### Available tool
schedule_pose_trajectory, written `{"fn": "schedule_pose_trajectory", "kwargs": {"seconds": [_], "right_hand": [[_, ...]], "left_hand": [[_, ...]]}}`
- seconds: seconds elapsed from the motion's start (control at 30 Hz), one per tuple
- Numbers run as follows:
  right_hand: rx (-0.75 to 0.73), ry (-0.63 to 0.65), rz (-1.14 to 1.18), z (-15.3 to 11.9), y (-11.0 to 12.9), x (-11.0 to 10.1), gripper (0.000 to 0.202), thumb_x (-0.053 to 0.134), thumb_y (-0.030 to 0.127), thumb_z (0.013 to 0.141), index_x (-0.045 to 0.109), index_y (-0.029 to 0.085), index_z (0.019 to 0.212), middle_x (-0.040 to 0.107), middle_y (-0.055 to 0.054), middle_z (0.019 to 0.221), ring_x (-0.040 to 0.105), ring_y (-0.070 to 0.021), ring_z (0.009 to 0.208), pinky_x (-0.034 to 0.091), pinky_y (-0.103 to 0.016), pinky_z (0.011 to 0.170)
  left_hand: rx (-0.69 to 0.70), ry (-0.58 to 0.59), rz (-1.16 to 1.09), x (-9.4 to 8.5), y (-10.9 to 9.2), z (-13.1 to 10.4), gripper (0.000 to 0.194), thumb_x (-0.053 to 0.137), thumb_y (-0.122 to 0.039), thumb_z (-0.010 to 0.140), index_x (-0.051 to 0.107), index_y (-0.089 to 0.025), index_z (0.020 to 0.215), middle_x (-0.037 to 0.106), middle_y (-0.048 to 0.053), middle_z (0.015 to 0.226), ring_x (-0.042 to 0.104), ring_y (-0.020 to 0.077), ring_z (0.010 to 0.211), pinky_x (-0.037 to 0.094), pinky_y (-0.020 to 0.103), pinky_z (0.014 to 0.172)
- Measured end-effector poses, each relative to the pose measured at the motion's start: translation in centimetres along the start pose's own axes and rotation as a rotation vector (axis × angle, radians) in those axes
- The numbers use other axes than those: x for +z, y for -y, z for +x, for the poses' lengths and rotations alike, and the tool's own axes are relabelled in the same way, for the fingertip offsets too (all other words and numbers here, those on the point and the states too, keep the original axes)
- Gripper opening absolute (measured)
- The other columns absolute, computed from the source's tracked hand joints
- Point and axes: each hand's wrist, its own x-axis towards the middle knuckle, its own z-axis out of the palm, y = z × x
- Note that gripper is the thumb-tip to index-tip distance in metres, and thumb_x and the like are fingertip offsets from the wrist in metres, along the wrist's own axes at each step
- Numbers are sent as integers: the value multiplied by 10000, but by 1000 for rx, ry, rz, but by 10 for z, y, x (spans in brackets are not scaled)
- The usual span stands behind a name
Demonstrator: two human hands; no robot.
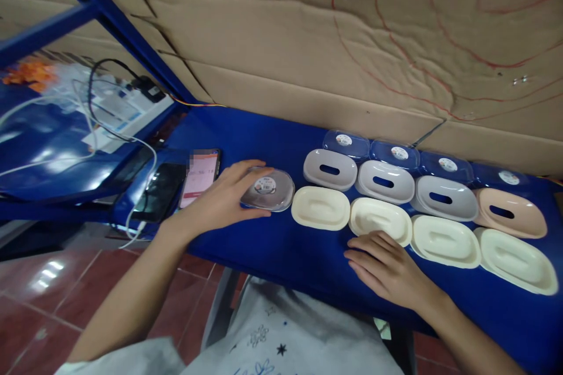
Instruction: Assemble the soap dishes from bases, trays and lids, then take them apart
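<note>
My left hand grips a clear plastic lid with a round sticker, fingers on its far edge and thumb on its near edge. Right of that lid, cream oval dishes form a front row. Behind them stand grey oval trays with slots, and a peach slotted tray at the right end. More clear lids with stickers lie in the back row. My right hand rests at the near edge of the second cream dish, fingers loosely bent and slightly apart, holding nothing.
A lit phone and a dark phone with a white cable lie left on the blue table. Cables, a black adapter and plastic bags sit farther left. A cardboard wall stands behind.
</note>
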Motion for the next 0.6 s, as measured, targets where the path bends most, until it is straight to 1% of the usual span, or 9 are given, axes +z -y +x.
{"fn": "schedule_pose_trajectory", "kwargs": {"seconds": [0.07,0.13,0.23,0.4,0.5,0.6], "right_hand": [[2,2,-4,0,0,0,119,637,132,1035,721,164,1113,784,-97,1098,732,-227,983,577,-408,881],[4,3,-7,1,-1,0,121,632,135,1038,721,170,1113,784,-98,1107,735,-227,990,576,-408,885],[10,8,-13,0,-2,0,131,623,142,1044,720,181,1122,786,-94,1109,736,-226,991,578,-410,887],[16,17,-10,-2,-3,1,153,613,147,1045,731,191,1132,791,-95,1117,736,-227,990,586,-421,884],[16,21,-13,-2,-4,2,151,630,151,1035,737,179,1137,789,-101,1123,735,-231,992,585,-421,881],[27,21,-13,-1,-4,3,163,637,155,1027,750,189,1140,790,-95,1120,736,-229,986,583,-415,883]], "left_hand": [[14,-5,14,9,3,1,820,753,-661,916,479,-304,1602,485,141,1619,500,383,1490,417,553,1258],[18,-13,25,13,5,3,797,735,-657,935,480,-291,1596,471,154,1619,479,385,1504,404,563,1261],[36,-44,24,18,7,2,770,722,-617,960,465,-280,1602,463,166,1613,463,387,1511,391,572,1268],[71,-130,22,26,11,-7,767,715,-577,982,416,-287,1625,436,173,1630,452,386,1520,393,566,1274],[82,-150,44,29,12,-10,758,706,-570,990,408,-287,1627,443,175,1632,457,393,1514,401,574,1264],[71,-161,67,32,14,-7,761,703,-584,983,416,-291,1624,464,176,1618,466,398,1502,392,587,1259]]}}
